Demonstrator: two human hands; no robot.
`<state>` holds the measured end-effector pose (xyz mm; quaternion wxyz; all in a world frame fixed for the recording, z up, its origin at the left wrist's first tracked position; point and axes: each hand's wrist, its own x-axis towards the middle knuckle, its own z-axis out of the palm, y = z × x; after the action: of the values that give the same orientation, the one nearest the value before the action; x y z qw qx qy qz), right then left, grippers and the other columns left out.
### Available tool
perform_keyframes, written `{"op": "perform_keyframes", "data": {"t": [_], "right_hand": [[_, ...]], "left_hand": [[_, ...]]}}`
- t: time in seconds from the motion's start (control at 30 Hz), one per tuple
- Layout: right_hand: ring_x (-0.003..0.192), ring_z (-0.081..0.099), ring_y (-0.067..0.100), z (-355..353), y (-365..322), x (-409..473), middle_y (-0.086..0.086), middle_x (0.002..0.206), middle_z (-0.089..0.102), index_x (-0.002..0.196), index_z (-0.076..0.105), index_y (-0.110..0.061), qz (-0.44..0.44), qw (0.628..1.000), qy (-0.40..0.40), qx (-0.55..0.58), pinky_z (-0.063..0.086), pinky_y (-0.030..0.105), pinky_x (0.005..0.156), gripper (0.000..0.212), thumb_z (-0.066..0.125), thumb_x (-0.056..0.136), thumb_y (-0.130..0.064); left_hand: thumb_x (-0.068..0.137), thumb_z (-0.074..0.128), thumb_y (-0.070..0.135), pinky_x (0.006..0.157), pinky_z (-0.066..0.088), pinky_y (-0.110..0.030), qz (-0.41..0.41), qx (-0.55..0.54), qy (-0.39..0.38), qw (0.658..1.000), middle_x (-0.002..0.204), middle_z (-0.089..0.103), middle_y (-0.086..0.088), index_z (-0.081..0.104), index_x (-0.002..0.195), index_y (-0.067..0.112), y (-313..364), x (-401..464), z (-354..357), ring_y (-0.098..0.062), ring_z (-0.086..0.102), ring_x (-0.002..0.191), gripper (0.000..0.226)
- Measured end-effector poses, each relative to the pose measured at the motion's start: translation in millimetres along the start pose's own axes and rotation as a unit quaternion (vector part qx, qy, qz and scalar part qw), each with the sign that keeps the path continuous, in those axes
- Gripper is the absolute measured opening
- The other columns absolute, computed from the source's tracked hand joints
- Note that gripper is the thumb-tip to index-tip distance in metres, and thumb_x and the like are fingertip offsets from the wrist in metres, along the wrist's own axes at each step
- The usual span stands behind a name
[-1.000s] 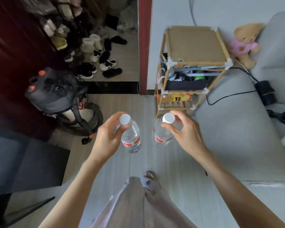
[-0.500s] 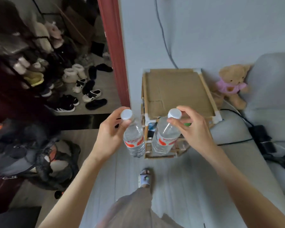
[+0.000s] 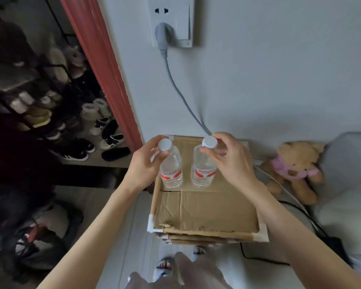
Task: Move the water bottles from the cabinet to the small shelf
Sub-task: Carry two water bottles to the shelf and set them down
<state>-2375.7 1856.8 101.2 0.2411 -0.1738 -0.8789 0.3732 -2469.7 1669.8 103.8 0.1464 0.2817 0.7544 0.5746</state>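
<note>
Two clear water bottles with white caps and red labels stand upright over the far part of the small shelf's cardboard top [image 3: 206, 209]. My left hand [image 3: 143, 164] grips the left bottle [image 3: 171, 171] around its neck just under the cap. My right hand [image 3: 229, 159] pinches the right bottle [image 3: 202, 172] at its cap and neck. Both bottle bases are at or just above the cardboard; I cannot tell if they touch it. The cabinet is out of view.
The shelf stands against a white wall with a socket [image 3: 171, 19] and a grey cable [image 3: 181, 94] running down behind it. A teddy bear [image 3: 296, 170] and a grey sofa [image 3: 346, 184] lie to the right. Shoes [image 3: 104, 134] and a red door frame [image 3: 104, 69] are left. A black cable [image 3: 313, 224] runs beside the shelf.
I have stepped up to the shelf, which now lies right below me. Both hands carried the bottles forward from the shelf's front edge to above its top, toward the wall.
</note>
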Motion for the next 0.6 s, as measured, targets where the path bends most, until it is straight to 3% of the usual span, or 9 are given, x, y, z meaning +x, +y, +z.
{"op": "perform_keyframes", "data": {"t": [0.1,0.23,0.37,0.6], "right_hand": [[0.081,0.066,0.020,-1,23,34,0.000,0.095,0.064,0.101,0.058,-0.019,-0.010,1.000,-0.014,0.001,0.053,0.043,0.069,0.045,0.064,0.072,-0.053],[0.087,0.062,0.021,4,40,69,0.001,0.097,0.066,0.104,0.059,-0.016,-0.006,1.000,-0.026,-0.008,0.052,0.044,0.073,0.043,0.064,0.075,-0.048],[0.089,0.061,0.020,11,47,95,0.002,0.100,0.066,0.102,0.060,-0.014,0.002,1.000,-0.028,-0.011,0.051,0.043,0.075,0.036,0.069,0.076,-0.038],[0.086,0.062,0.024,11,55,118,0.005,0.100,0.065,0.102,0.059,-0.012,0.035,0.999,-0.002,-0.020,0.050,0.043,0.074,0.037,0.069,0.076,-0.037]], "left_hand": [[0.090,0.052,0.019,0.085,0.043,-0.013,-0.010,0.045,0.005,0.999,0.098,0.061,0.019,0.053,0.106,0.031,-5,35,15,0.004,0.057,0.096,0.021],[0.090,0.053,0.024,0.085,0.037,-0.005,-0.013,0.071,-0.011,0.997,0.103,0.056,0.025,0.051,0.110,0.030,-7,71,26,0.004,0.053,0.100,0.021],[0.090,0.052,0.017,0.097,0.037,-0.019,-0.015,0.072,-0.016,0.997,0.111,0.059,0.013,0.052,0.115,0.021,-9,100,34,-0.002,0.053,0.104,0.025],[0.090,0.053,0.017,0.098,0.043,-0.036,-0.015,0.041,-0.029,0.999,0.110,0.062,0.006,0.054,0.112,0.024,-13,136,44,-0.011,0.055,0.109,0.024]]}}
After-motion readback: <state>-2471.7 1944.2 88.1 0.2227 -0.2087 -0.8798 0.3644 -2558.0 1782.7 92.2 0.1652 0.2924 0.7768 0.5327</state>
